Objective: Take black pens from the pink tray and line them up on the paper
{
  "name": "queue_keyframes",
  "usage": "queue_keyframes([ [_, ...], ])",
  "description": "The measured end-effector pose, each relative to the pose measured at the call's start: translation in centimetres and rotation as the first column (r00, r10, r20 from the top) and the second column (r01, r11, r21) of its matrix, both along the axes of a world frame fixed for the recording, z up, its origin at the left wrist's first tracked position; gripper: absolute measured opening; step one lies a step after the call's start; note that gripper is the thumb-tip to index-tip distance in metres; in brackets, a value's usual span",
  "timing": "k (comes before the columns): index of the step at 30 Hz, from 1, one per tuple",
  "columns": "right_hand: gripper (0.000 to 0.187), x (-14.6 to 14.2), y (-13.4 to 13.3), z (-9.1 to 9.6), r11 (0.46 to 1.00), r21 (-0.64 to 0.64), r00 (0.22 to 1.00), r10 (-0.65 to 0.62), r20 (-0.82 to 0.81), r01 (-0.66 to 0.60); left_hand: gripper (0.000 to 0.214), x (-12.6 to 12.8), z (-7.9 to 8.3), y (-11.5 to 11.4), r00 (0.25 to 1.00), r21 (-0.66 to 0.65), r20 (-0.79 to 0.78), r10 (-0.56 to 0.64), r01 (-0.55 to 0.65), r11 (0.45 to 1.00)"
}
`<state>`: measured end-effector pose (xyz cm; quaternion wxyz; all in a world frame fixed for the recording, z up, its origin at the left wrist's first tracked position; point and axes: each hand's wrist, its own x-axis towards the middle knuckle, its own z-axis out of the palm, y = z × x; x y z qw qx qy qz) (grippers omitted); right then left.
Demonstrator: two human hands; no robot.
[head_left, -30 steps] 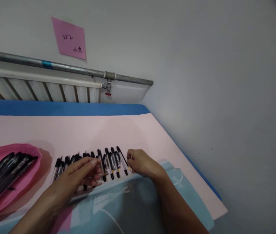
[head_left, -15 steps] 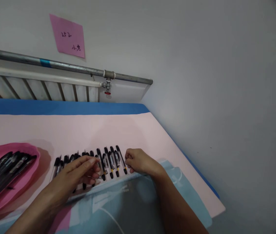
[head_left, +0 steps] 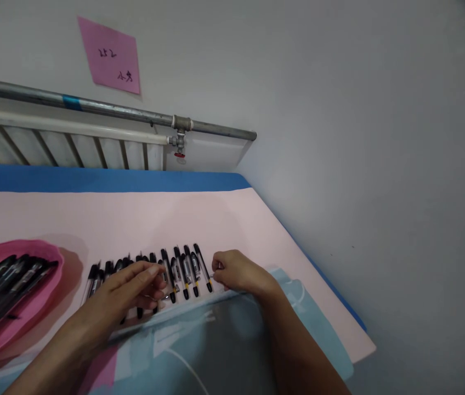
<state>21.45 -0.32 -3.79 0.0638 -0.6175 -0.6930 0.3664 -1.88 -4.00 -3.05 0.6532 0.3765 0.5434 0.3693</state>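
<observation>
We saw both hands reaching forward over a pale pink surface [head_left: 199,222]. The left hand [head_left: 134,284] came in from the lower left, its back turned upward, above the middle of a row of pens [head_left: 167,275]. Its fingers were loosely curled and partly open; a thin shiny piece [head_left: 166,297] showed just beside the fingertips, and we could not tell whether they held it. The right hand [head_left: 238,270] lay just beyond the row's right end, near the last pen [head_left: 203,267], its forearm slanting up from the lower right. Its fingers were drawn in closely toward the thumb, but we could not tell what they gripped. The row's near ends lay close to a light-blue sheet [head_left: 318,326]. At the left, we noted a pink bowl [head_left: 60,263] holding further pens [head_left: 14,291].
</observation>
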Motion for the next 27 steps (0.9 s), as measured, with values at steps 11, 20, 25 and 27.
queue_keyframes([
  [11, 0.024, -1.0, 0.8, -0.2, 0.953, 0.302, 1.0, 0.009, 0.022, -0.015, 0.038, -0.1, 0.6, -0.1, 0.984, 0.009, -0.166, -0.064, 0.066, 0.998],
  [20, 0.02, -0.8, 1.1, -1.5, 0.941, 0.334, 0.998, -0.027, -0.065, 0.047, 0.037, -0.2, 0.3, 0.0, 0.977, -0.004, -0.193, -0.094, 0.095, 0.995],
  [25, 0.017, -1.3, 1.4, -1.5, 0.93, 0.36, 0.995, -0.05, -0.081, 0.076, 0.037, 0.0, 0.3, -0.1, 0.974, 0.024, -0.212, -0.084, 0.091, 0.996],
  [27, 0.017, -1.4, 1.5, -1.5, 0.929, 0.358, 0.994, -0.065, -0.087, 0.092, 0.037, 0.0, 0.2, -0.1, 0.975, 0.037, -0.209, -0.082, 0.092, 0.995],
])
